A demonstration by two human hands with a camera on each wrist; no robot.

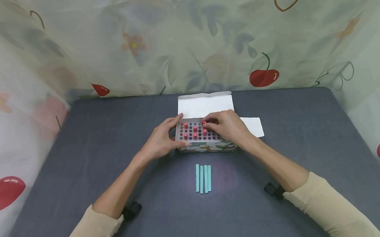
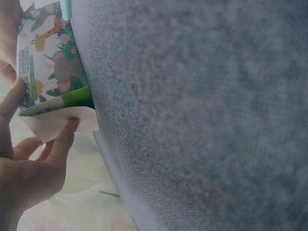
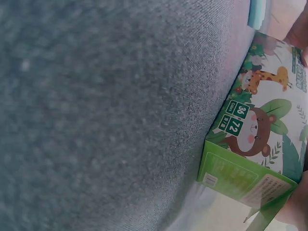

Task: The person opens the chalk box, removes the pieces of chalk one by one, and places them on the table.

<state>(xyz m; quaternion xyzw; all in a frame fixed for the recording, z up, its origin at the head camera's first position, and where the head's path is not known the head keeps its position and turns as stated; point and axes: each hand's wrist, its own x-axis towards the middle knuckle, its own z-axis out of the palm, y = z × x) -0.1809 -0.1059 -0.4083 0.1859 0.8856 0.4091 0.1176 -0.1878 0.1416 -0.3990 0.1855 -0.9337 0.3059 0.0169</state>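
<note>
A box of chalk (image 1: 211,146) with animal pictures stands on the table, its white lid (image 1: 205,106) raised behind. Several pink chalk sticks (image 1: 195,129) poke up from the holes of its grey tray. My left hand (image 1: 160,139) grips the box's left end, thumb at the front corner; in the left wrist view, a fingertip touches a white end flap (image 2: 53,122). With thumb and forefinger, my right hand (image 1: 231,126) pinches a pink stick over the tray's right part, partly hiding it. Several teal chalk sticks (image 1: 201,179) lie side by side in front of the box.
The dark grey table (image 1: 114,166) extends around the box. A white side flap (image 1: 253,126) sticks out at the box's right. Patterned curtain (image 1: 188,42) closes off the back and both sides. In the right wrist view, a green flap (image 3: 240,175) hangs from the box's end.
</note>
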